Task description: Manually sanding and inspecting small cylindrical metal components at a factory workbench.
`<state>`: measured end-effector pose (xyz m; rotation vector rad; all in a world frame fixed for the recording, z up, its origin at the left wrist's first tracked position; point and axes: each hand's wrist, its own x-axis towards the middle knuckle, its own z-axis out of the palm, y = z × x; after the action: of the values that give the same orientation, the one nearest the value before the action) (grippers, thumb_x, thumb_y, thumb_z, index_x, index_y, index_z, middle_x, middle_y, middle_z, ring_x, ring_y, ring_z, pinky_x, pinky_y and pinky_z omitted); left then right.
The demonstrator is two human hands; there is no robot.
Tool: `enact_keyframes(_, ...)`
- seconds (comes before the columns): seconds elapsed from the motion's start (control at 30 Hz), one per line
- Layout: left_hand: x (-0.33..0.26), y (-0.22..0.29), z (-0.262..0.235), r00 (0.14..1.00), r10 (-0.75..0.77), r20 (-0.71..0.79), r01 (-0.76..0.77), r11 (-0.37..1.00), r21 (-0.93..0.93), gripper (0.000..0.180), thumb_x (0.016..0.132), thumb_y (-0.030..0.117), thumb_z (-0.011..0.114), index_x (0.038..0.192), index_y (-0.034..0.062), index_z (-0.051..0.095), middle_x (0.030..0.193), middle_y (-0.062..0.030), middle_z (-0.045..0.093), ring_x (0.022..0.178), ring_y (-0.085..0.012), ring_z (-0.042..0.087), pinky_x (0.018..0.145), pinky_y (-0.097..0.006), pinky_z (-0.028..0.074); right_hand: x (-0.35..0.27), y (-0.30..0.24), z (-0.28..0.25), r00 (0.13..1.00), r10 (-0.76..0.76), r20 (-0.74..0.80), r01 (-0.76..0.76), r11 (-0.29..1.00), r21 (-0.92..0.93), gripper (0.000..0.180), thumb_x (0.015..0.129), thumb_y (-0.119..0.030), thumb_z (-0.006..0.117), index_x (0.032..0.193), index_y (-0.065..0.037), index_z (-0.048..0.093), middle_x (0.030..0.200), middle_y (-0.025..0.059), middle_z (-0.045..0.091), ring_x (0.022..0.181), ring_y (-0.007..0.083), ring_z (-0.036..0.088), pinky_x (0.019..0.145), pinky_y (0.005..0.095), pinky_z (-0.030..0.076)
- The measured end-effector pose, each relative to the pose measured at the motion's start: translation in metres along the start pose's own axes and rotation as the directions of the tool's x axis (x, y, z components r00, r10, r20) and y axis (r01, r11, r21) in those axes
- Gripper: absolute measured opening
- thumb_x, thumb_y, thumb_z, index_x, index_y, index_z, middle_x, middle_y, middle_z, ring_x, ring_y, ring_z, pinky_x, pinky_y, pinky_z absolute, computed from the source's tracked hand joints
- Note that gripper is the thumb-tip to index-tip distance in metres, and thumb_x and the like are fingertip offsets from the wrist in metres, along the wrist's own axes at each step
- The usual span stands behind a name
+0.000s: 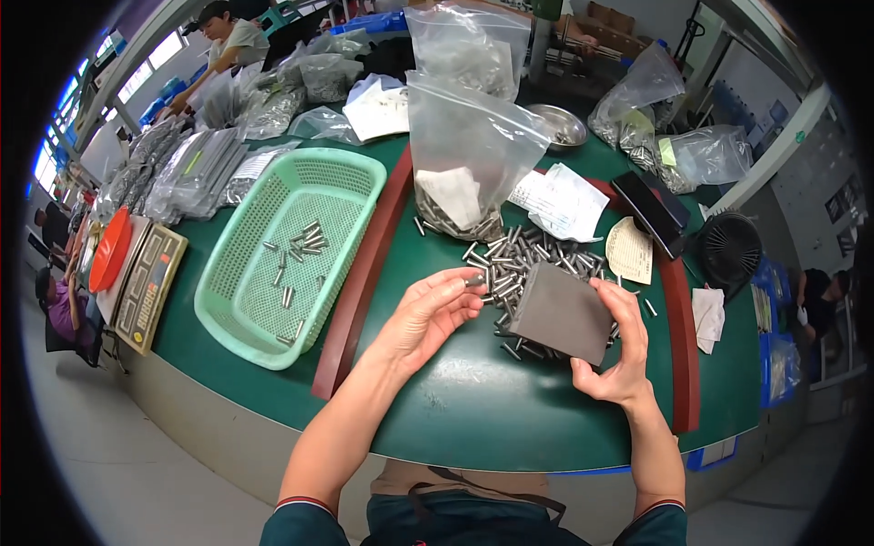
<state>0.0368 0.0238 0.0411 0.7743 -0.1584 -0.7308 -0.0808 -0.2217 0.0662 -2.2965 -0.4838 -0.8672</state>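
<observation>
Between the thumb and fingers of my left hand (426, 318) is a small metal pin (474, 280), pinched just left of the pile. My right hand (623, 348) grips a flat grey-brown square block (563, 315) by its right side, thumb at the near corner. The block is tilted over a heap of short metal pins (510, 264) and hides part of it. Several more pins lie scattered inside the green plastic basket (362, 173) to the left. Behind the heap stands an open clear zip bag (469, 136) with metal parts and a white paper in its bottom.
Dark red rails (357, 300) border the green tabletop (473, 409). At right lie a black phone (648, 214), a round paper tag (629, 250) and a small black fan (731, 250). A scale (153, 289) and many bagged parts (196, 168) fill the left. Other people sit farther off.
</observation>
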Motion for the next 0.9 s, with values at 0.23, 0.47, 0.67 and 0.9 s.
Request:
enact_keyframes(0.23, -0.006, -0.006, 0.001, 0.998, -0.056, 0.007, 0.056, 0.997, 0.059, 0.037, 0.089, 0.019, 0.066, 0.119, -0.0025, 0.057, 0.103, -0.0109, 0.063, 0.086, -0.0132, 0.061, 0.083, -0.029, 0.050, -0.004, -0.005, 0.006, 0.999, -0.008, 0.048, 0.007, 1.000, 0.027, 0.075, 0.052, -0.011, 0.071, 0.124, 0.001, 0.053, 0.122, 0.0207, 0.055, 0.106, 0.0356, 0.057, 0.091, 0.0430, 0.047)
enact_keyframes(0.47, -0.007, -0.008, 0.002, 0.998, -0.059, -0.036, 0.063, 0.992, 0.111, 0.037, 0.087, 0.018, 0.067, 0.118, -0.0016, 0.058, 0.099, -0.0087, 0.064, 0.085, -0.0120, 0.061, 0.084, -0.029, 0.050, -0.004, -0.006, 0.011, 0.997, 0.010, 0.078, -0.016, 0.998, 0.065, 0.077, 0.053, -0.011, 0.076, 0.126, -0.001, 0.053, 0.124, 0.0192, 0.055, 0.109, 0.0351, 0.056, 0.092, 0.0425, 0.047)
enact_keyframes(0.67, -0.006, -0.008, 0.004, 0.996, -0.062, -0.062, 0.069, 0.989, 0.128, 0.037, 0.085, 0.017, 0.069, 0.116, -0.0009, 0.059, 0.098, -0.0083, 0.065, 0.085, -0.0115, 0.062, 0.086, -0.029, 0.049, -0.005, -0.006, 0.014, 0.992, 0.033, 0.125, -0.043, 0.996, 0.080, 0.079, 0.052, -0.008, 0.077, 0.127, -0.001, 0.052, 0.126, 0.0192, 0.053, 0.111, 0.0353, 0.056, 0.094, 0.0423, 0.047)
enact_keyframes(0.9, -0.007, -0.009, 0.004, 0.999, -0.008, -0.040, 0.016, 0.982, 0.190, 0.037, 0.085, 0.015, 0.069, 0.118, 0.0013, 0.059, 0.101, -0.0072, 0.066, 0.089, -0.0121, 0.062, 0.086, -0.028, 0.049, -0.005, -0.004, 0.015, 0.994, 0.013, 0.108, -0.021, 0.997, 0.077, 0.079, 0.053, -0.009, 0.076, 0.128, -0.001, 0.051, 0.127, 0.0195, 0.053, 0.112, 0.0346, 0.055, 0.094, 0.0419, 0.047)
